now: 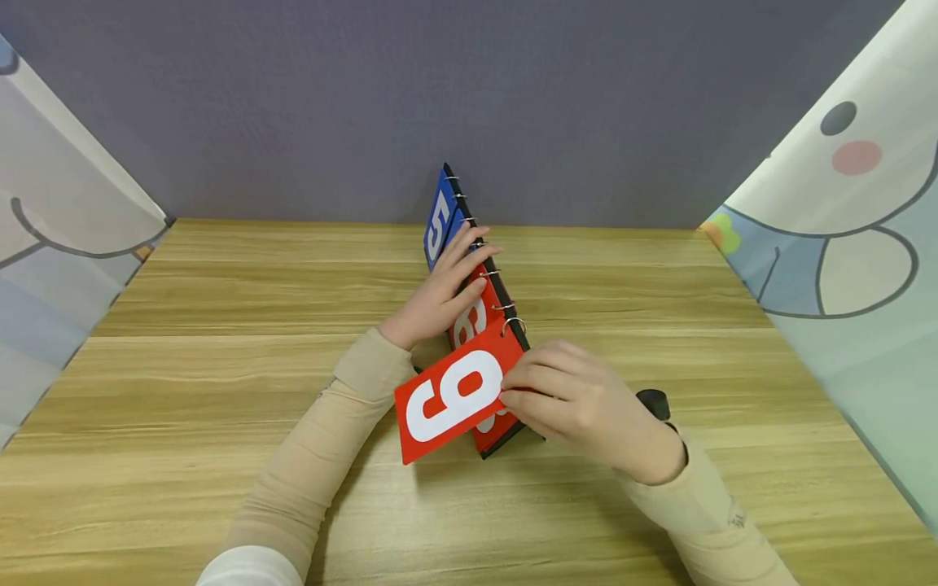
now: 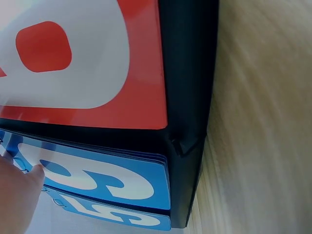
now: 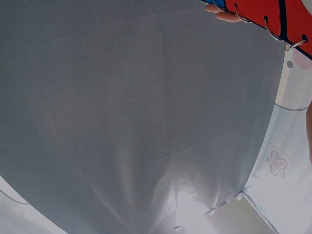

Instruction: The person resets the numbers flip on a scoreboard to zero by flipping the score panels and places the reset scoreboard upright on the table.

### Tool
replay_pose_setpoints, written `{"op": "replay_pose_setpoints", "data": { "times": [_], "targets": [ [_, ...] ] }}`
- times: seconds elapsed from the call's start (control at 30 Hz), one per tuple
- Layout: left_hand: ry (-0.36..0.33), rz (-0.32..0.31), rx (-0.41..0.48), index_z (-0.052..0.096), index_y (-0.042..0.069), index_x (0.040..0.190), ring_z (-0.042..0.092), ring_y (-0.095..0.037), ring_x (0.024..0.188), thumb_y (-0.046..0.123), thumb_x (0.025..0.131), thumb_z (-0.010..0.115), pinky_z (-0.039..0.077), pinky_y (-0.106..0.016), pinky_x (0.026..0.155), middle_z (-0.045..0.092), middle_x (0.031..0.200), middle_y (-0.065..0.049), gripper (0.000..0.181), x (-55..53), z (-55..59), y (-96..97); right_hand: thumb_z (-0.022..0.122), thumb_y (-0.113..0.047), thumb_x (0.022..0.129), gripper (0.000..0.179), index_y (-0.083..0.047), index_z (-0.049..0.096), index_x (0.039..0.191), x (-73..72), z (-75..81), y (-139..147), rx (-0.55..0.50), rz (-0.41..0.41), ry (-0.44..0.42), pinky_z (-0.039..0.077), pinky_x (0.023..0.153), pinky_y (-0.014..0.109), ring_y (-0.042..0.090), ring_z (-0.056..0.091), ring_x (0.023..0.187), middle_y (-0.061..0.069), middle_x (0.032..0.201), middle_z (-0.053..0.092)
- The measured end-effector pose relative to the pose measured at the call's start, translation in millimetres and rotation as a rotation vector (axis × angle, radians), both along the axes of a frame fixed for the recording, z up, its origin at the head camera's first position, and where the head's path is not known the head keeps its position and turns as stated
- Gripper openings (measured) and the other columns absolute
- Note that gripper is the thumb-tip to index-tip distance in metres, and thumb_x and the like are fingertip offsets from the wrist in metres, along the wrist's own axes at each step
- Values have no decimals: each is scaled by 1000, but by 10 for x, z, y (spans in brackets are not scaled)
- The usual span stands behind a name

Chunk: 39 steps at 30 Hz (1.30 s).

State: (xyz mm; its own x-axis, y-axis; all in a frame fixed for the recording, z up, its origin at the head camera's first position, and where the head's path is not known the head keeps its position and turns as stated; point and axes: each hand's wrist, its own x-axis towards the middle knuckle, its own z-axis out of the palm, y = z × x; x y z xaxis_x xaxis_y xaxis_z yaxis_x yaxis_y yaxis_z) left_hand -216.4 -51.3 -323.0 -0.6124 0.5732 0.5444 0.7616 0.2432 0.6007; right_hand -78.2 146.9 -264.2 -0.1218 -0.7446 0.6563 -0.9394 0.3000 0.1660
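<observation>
A flip scoreboard with a black frame, metal rings and red and blue number cards stands tilted on the table. My left hand lies across its middle, fingers extended over the ringed top edge. In the left wrist view, part of that hand touches a blue card. With curled fingers, my right hand pinches the side of a red number card showing a white 9. That card is lifted away from the stack and hangs from its ring. A blue 5 card is at the far end.
The wood-grain table surrounds the scoreboard. A grey cloth wall rises behind it. Printed cartoon panels stand at both sides. A small black piece shows by my right wrist.
</observation>
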Motion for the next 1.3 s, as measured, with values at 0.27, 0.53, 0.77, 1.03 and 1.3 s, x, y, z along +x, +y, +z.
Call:
{"op": "replay_pose_setpoints", "data": {
  "times": [0.27,0.53,0.77,1.03,1.3],
  "targets": [
    [5,-6,10,42,7,140,-6,-21,147,53,98,26,6,-50,117,21,154,-11,64,-5,-4,-3,52,-8,95,19,-10,67,82,71,22,23,194,-94,-18,46,88,33,17,60,86,-2,85,65],
    [3,1,-5,41,7,141,-7,-20,147,53,98,25,4,-51,117,20,155,-10,65,-14,-4,-9,66,-10,83,6,-13,66,78,103,69,33,237,-109,-89,44,92,33,17,60,91,-5,84,65],
    [-9,7,-5,41,8,141,-7,-19,147,54,97,25,4,-52,117,20,155,-9,66,-4,10,-13,66,-8,83,8,-13,64,76,96,66,27,208,-94,-104,44,92,33,16,61,91,-5,81,65],
    [-21,6,-5,41,6,141,-7,-19,147,56,96,25,4,-53,116,19,155,-10,69,-9,13,-15,60,-23,93,21,-9,69,80,27,118,116,32,61,-224,45,90,31,18,61,87,-2,82,65],
    [-31,1,-3,41,7,141,-8,-19,147,54,97,26,4,-53,116,18,155,-9,66,-4,15,-20,66,-35,87,28,-7,69,85,-201,158,423,-113,23,-356,43,90,20,18,60,85,2,85,66]
  ]
}}
